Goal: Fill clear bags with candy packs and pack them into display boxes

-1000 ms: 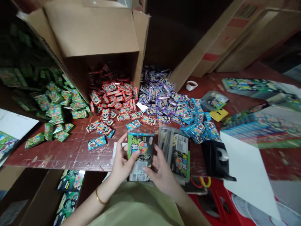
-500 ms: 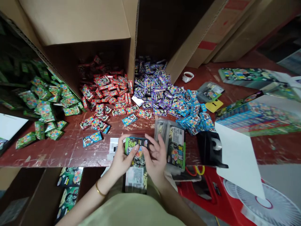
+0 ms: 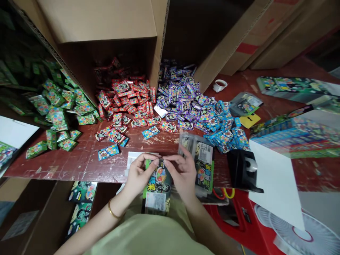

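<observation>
Both hands pinch the top edge of a printed black-and-green package (image 3: 159,177) near the table's front edge. My left hand (image 3: 140,171) holds its upper left corner, with a gold bangle on the wrist. My right hand (image 3: 182,170) pinches the same top edge, thumb tip close to the left thumb, some fingers raised. The package's lower part, with a pale label, hangs toward my lap. Right of my right hand lie similar flat packages in clear plastic (image 3: 204,166). A white slip (image 3: 130,158) lies behind my left hand.
Piles of green (image 3: 57,118), red (image 3: 132,95), purple (image 3: 180,95) and blue packets (image 3: 223,122) spill from cardboard boxes (image 3: 106,21). At right are a tape dispenser (image 3: 240,170), a cup (image 3: 220,85), a white sheet (image 3: 276,184), a red stool (image 3: 247,219) and a fan (image 3: 302,232).
The view has shifted, moving the scene slightly right. My fingertips have come together at the package's top edge, and more of its printed front shows below them.
</observation>
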`<state>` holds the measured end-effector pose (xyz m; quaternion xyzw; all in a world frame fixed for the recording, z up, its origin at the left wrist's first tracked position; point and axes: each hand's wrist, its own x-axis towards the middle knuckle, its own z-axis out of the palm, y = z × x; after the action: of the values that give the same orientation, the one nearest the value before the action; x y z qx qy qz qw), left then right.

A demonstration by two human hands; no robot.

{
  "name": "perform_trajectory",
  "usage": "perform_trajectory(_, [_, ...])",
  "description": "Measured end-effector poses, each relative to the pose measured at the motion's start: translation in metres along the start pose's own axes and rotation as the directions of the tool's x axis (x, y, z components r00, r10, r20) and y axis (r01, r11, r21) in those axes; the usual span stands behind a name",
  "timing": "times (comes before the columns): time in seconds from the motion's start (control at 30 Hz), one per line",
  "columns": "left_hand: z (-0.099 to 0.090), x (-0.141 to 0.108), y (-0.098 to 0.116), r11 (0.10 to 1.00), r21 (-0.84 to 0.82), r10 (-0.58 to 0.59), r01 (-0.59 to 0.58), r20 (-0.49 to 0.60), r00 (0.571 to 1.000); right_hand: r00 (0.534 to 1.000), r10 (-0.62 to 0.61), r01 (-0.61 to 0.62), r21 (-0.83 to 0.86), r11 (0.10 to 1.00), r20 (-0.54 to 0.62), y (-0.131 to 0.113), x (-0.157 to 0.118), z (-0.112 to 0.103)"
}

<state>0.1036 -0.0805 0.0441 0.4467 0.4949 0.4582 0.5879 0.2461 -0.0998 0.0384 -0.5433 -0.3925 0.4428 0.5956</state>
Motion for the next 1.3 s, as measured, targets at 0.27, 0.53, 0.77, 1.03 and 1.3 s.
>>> perform_trajectory(0.27, [0.0,0.011,0.016,0.989,-0.101,-0.115,0.109,-0.048,0.992,0.965,0.193,-0.178,-0.098,0.979,0.176,-0.024,0.014,-0.009])
perform_trajectory(0.53, [0.003,0.0,-0.001,0.994,0.061,0.084,-0.086,0.035,0.996,0.914,0.297,-0.318,0.034,0.948,0.276,-0.01,0.029,-0.022])
perform_trajectory(0.77, [0.005,0.003,-0.013,0.995,0.092,0.022,-0.033,0.113,0.993,0.988,-0.038,0.056,-0.119,0.991,0.15,0.002,0.0,-0.017])
perform_trajectory(1.03, [0.012,0.006,-0.012,0.989,0.151,-0.022,0.0,0.148,0.989,0.848,0.132,0.001,-0.25,0.968,0.513,-0.03,0.078,-0.029])
perform_trajectory(1.3, [0.012,0.008,-0.012,0.985,0.171,-0.015,-0.009,0.135,0.991,0.713,0.298,-0.067,-0.362,0.93,0.635,-0.032,0.083,-0.017])
